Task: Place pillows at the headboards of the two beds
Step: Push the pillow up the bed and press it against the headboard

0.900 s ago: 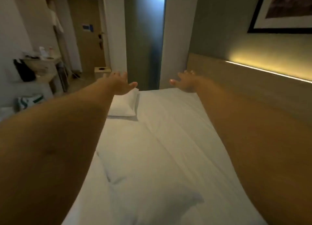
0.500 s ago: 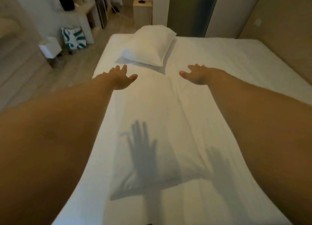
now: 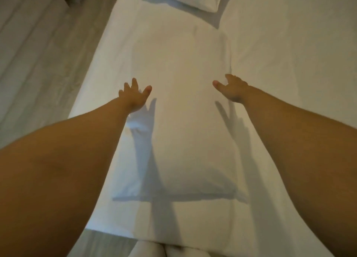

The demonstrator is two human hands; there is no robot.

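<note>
Both hands have come lower: the left hand [image 3: 135, 96] and right hand [image 3: 231, 89] hover spread wide, empty, over the soft rectangular near pillow [image 3: 185, 121] on the smooth white bed [image 3: 280, 44].

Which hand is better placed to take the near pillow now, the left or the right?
Neither clearly: left hand and right hand hover open over opposite sides of the near pillow. Using both seems best.
</note>
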